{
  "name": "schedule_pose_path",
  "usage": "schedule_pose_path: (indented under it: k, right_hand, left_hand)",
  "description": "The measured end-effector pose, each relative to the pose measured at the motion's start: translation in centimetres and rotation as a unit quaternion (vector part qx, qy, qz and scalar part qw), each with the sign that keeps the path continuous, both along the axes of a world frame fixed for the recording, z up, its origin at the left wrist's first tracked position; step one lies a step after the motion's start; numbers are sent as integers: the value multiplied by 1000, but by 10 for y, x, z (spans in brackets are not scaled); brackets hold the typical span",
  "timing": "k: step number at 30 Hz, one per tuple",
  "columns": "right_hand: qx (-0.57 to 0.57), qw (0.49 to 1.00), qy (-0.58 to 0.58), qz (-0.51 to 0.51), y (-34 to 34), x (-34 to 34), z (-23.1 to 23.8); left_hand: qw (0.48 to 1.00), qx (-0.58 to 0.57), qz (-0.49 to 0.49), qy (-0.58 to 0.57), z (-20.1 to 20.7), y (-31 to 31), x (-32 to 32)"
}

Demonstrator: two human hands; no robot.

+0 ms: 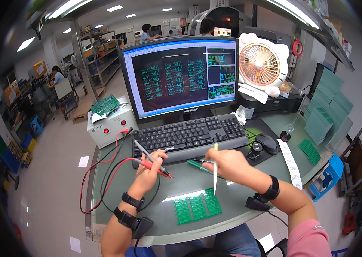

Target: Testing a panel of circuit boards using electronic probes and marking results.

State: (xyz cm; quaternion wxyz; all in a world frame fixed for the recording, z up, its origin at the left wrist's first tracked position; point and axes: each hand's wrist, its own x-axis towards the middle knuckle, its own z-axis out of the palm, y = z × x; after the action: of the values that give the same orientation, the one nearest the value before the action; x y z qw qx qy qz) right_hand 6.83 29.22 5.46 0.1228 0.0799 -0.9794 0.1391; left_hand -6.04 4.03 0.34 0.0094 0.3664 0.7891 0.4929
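Observation:
My left hand (150,169) holds two test probes (155,164), one red and one dark, with tips pointing right and their red and black leads (104,171) trailing left. My right hand (228,165) grips a thin white tool (215,171) held upright, its tip just above a green circuit board panel (197,207) lying on the desk (168,222) near the front edge. A green pen-like tool (198,165) lies between my hands. Both wrists wear dark bands.
A black keyboard (189,135) and a monitor (181,77) showing a board layout stand behind my hands. A white meter box (110,124) is at the left, a mouse (268,143), loupe (256,149) and fan (260,64) at the right, with stacked green boards (326,115). People work in the background.

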Motion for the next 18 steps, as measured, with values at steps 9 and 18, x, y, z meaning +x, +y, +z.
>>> schedule_pose_path:
  k: [9, 18]
  right_hand:
    - [125, 949, -13, 290, -96, 75, -42]
    - [48, 932, 186, 308, -93, 102, 0]
  left_hand:
    - [984, 168, -28, -45, -11, -6, -11]
    - [893, 385, 70, -225, 9, -33, 1]
